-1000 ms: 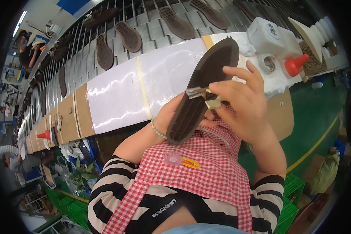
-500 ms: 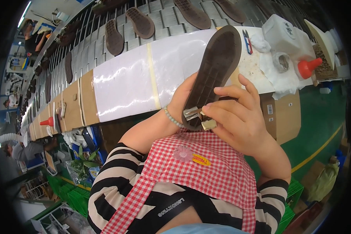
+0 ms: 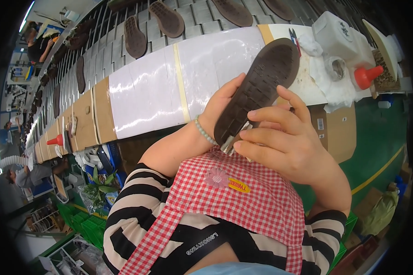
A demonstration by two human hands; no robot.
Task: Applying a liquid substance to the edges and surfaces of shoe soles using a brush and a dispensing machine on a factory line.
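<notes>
A dark brown shoe sole point(image 3: 261, 78) is held up slantwise above the table's front edge, its gridded face toward me. My left hand point(image 3: 219, 104) grips its left edge, with the palm and most fingers hidden behind it. At the lower end of the sole, my right hand point(image 3: 287, 140) pinches a small whitish piece point(image 3: 228, 145) against the gridded face. Its fingers cover most of that piece, so I cannot tell its exact kind.
Behind the film-covered table point(image 3: 142, 101), more brown soles point(image 3: 166, 19) lie on a slatted metal conveyor point(image 3: 195, 41). Thread snips point(image 3: 294, 39), a white plastic jug point(image 3: 333, 34), crumpled white cloth point(image 3: 323, 85) and a red nozzle cap point(image 3: 368, 77) sit at right. A cardboard box point(image 3: 337, 130) stands below.
The sole has tilted further to the right, with its upper end shifted right and lower. My right hand has moved slightly right and down, and its fingers now cover more of the whitish piece.
</notes>
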